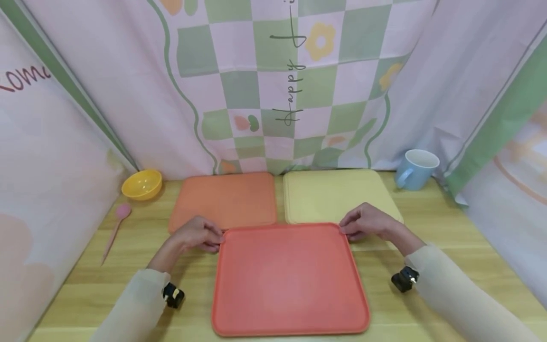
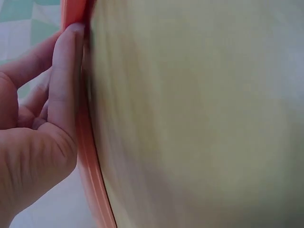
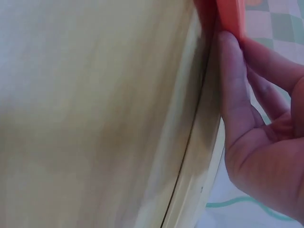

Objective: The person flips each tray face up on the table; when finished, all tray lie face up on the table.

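Observation:
A coral-red rectangular tray (image 1: 290,280) with a raised rim lies at the front middle of the wooden table. My left hand (image 1: 198,235) pinches its far left corner between thumb and fingers. At the far right corner, my right hand (image 1: 369,222) pinches the rim in the same way. Both wrist views show a thumb against the red edge. Behind the left hand lies an orange tray (image 1: 226,199), its edge close to that hand. A pale yellow tray (image 1: 333,194) lies behind the red one, partly covered by the right hand.
To the left, a yellow bowl (image 1: 142,185) stands near the back, with a pink spoon (image 1: 115,232) in front of it. A light blue mug (image 1: 416,170) stands at the back right. Printed curtains (image 1: 278,85) close off the table's back and sides.

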`<state>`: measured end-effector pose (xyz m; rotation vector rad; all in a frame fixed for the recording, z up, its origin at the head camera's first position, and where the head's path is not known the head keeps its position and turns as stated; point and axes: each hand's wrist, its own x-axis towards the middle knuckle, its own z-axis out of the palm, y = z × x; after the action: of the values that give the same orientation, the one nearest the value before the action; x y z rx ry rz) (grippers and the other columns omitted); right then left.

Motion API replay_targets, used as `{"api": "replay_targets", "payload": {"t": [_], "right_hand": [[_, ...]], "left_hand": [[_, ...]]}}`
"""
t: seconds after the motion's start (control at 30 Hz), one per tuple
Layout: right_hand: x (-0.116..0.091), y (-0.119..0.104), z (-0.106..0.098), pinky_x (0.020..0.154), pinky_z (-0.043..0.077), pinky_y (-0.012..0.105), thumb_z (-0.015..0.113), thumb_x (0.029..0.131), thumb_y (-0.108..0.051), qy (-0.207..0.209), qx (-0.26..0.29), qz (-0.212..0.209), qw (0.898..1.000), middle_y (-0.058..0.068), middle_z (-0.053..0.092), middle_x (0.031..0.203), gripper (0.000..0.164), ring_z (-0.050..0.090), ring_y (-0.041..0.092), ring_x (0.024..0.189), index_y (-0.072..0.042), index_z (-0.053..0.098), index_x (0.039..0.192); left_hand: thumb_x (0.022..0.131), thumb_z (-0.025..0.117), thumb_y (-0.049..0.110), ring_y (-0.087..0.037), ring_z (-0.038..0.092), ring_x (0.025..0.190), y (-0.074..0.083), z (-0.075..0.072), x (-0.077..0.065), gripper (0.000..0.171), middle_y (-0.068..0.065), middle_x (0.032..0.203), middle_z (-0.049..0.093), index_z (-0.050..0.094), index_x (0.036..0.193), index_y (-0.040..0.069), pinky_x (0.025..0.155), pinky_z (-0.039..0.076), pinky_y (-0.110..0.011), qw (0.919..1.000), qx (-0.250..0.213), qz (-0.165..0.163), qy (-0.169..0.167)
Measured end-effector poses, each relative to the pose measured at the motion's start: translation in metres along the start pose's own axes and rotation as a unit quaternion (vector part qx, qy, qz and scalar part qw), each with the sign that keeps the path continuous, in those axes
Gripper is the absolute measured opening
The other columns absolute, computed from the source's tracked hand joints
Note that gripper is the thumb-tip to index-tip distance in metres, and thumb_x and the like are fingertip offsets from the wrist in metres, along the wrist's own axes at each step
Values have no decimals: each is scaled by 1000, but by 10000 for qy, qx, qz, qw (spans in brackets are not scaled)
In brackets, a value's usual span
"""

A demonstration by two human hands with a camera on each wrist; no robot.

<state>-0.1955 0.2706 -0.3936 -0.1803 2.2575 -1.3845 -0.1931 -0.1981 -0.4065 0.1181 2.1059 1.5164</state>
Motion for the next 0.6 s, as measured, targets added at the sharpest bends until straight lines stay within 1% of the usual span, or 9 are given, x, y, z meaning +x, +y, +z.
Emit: {"api": "replay_targets", "payload": {"t": [0.1,0.2,0.37,0.47,0.6], "right_hand": [[-2,0,3,66,61,31,73,91,-2,-122,-192,-75,9997,11,73,86,15,69,16,71,10,73,100],[-3,-1,5,64,61,31,73,90,-1,-147,-322,-188,9992,10,72,83,14,68,16,70,10,73,99],[-3,-2,4,64,61,31,72,90,0,-154,-396,-181,9989,10,72,83,13,69,16,70,10,73,98],[-4,-2,3,65,61,33,72,91,-1,-201,-440,-174,9987,11,73,85,13,70,19,73,9,73,99],[-6,-2,0,68,62,36,73,93,-8,-241,-543,-230,9980,11,73,88,19,71,22,78,7,73,104]], "left_hand": [[90,70,-3,-17,71,67,-1,0,-1,11,-12,79,71,71,97,-11,67,62,-34,9999,142,-23,-90],[90,70,-3,-17,70,66,0,1,-1,9,-12,79,71,71,96,-10,66,62,-33,9997,240,-19,-62],[90,71,-3,-16,69,65,3,3,-1,11,-12,81,71,70,98,-11,65,62,-32,9996,283,12,-41],[89,72,-3,-17,69,67,4,3,-2,17,-12,82,71,68,103,-13,66,62,-33,9993,318,136,-118],[87,74,-2,-21,70,75,12,2,-1,23,-13,87,71,67,107,-12,69,62,-36,9968,681,422,-19]]}}
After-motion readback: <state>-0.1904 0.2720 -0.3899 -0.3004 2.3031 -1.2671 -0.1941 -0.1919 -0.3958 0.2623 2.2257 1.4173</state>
